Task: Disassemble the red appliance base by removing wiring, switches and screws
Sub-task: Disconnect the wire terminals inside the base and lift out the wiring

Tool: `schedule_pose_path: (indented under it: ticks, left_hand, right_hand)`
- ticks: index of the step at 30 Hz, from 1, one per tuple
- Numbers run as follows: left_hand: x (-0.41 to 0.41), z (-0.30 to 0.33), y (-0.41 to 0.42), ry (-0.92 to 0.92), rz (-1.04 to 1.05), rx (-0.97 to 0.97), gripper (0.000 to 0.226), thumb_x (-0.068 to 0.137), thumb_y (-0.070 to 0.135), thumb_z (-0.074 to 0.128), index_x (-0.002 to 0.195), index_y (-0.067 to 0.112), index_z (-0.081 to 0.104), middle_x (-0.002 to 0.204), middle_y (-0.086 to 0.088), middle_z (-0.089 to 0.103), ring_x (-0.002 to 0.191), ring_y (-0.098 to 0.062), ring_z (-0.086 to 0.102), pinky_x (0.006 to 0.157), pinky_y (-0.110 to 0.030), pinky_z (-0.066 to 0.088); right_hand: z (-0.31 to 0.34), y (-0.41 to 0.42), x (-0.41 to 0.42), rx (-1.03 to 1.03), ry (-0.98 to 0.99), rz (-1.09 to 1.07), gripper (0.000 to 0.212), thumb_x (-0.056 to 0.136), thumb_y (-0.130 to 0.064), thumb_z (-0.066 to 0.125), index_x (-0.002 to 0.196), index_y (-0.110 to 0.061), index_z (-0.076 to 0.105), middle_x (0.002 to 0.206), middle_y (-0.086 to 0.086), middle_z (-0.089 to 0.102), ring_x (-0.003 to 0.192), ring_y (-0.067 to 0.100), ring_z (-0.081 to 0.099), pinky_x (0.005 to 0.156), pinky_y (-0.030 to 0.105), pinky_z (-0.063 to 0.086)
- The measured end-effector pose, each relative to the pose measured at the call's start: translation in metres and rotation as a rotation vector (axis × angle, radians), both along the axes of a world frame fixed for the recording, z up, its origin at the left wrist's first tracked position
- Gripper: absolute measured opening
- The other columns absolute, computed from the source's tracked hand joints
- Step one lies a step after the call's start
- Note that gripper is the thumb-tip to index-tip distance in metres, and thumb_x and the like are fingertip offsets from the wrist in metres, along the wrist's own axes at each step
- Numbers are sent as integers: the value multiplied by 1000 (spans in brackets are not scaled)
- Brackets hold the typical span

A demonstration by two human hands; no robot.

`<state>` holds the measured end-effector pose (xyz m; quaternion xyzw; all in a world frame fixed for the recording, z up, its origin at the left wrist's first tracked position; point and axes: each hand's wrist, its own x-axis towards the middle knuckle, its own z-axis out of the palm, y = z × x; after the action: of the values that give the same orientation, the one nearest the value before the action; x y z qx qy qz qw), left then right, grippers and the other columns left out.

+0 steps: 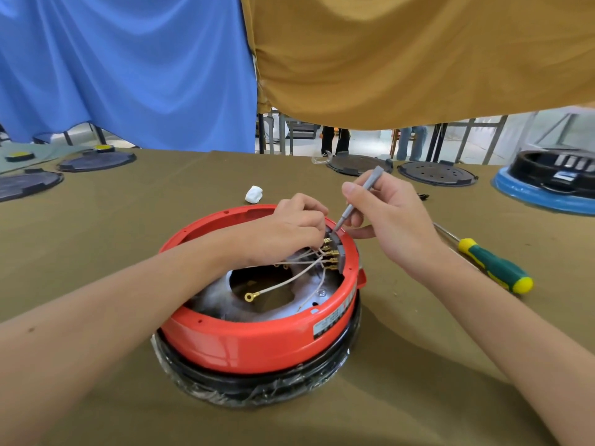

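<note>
1. Our left hand reaches into the red base at mid-table, fingers curled at the wires.
2. Our right hand pinches a grey screwdriver, its shaft slanting down-left, tip at the switch block on the base's far right rim.
</note>
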<state>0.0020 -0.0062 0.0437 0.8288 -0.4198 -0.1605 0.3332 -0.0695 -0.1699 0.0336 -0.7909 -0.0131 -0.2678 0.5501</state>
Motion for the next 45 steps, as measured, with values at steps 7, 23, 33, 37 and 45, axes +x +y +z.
schedule_pose_path:
  ticks: [7, 23, 33, 37, 45]
  left_hand:
    - [0, 0, -1, -1, 4, 2, 25, 92, 7, 48, 68, 16, 46, 126, 5, 39, 115, -11, 32, 88, -30, 28]
    - [-1, 1, 1, 14, 7, 8, 26, 92, 7, 48, 68, 16, 45, 130, 4, 38, 122, -11, 30, 92, -30, 28]
    - [-3, 2, 0, 5, 14, 14, 28, 94, 6, 48, 68, 16, 45, 130, 4, 39, 127, -14, 30, 98, -33, 29]
    - [-4, 3, 1, 2, 18, 16, 29, 93, 6, 48, 66, 17, 45, 129, 4, 39, 128, -14, 31, 96, -32, 28]
    - [-3, 2, 0, 13, 17, 9, 29, 93, 6, 48, 66, 17, 45, 126, 5, 39, 117, -11, 33, 91, -31, 28]
  right_hand:
    - [-4, 2, 0, -215, -47, -12, 20, 100, -25, 57, 87, -10, 61, 59, -9, 60, 60, 5, 60, 63, 29, 56]
    - [-1, -1, 1, -16, 9, 16, 18, 100, -23, 57, 85, -15, 60, 56, -6, 57, 63, 14, 65, 63, 35, 62]
    - [-6, -9, 6, 279, 174, 76, 18, 99, -25, 59, 85, -15, 62, 58, -2, 56, 65, 9, 64, 64, 22, 57]
    - [-3, -4, 2, 179, 68, 30, 18, 101, -22, 57, 87, -11, 60, 57, -3, 56, 59, 6, 61, 63, 28, 60]
    - [0, 3, -3, -121, -47, 6, 20, 100, -21, 57, 88, -5, 59, 57, -6, 55, 60, 14, 57, 67, 46, 58]
